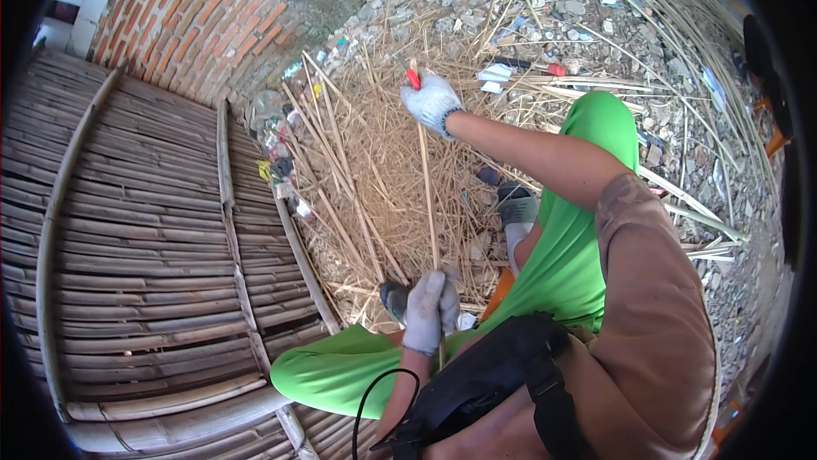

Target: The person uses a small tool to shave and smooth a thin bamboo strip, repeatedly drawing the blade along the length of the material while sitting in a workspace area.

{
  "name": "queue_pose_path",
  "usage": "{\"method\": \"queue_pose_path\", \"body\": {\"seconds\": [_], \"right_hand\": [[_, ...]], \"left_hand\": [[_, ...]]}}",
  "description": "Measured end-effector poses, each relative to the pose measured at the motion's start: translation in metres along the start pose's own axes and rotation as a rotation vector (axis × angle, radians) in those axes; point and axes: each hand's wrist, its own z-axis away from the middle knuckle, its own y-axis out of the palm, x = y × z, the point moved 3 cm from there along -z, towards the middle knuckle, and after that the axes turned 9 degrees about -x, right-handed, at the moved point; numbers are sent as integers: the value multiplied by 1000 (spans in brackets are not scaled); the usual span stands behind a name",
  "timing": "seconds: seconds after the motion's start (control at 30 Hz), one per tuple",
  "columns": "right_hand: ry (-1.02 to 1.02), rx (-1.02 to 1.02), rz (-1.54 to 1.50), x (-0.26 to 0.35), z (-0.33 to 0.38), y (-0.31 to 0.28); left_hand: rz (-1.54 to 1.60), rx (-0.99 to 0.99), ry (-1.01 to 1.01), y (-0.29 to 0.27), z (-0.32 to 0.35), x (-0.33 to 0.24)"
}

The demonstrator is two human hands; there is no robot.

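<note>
My left hand (430,311), in a grey-white knit glove, is closed round a long thin bamboo strip (427,183) low in front of my body. The strip runs away from me to my right hand (431,104), also gloved and closed, at its far part. A small red piece (414,79), which looks like the end of a tool's handle, sticks out of the right fist. The rest of that tool is hidden by the glove, so I cannot tell its kind. Shavings (387,166) lie in a heap beneath the strip.
A slatted bamboo platform (153,239) fills the left side. Several split bamboo strips (340,175) lie left of the heap. A brick wall (191,22) stands at the far left. Rubble (570,13), litter and more strips spread to the right. My shoes (393,301) flank the shavings.
</note>
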Motion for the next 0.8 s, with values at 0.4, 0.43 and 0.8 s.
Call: {"method": "queue_pose_path", "body": {"seconds": [0.4, 0.43, 0.8], "right_hand": [[-35, 22, 389, -14, 28, 75], [-72, 21, 432, -18, 32, 82], [-84, -22, 539, -41, 45, 90]], "left_hand": [[-302, -209, 196, -13, -58, 0], [-573, -315, 375, -11, -61, 0], [-791, -479, 554, -1, -110, 15]]}}
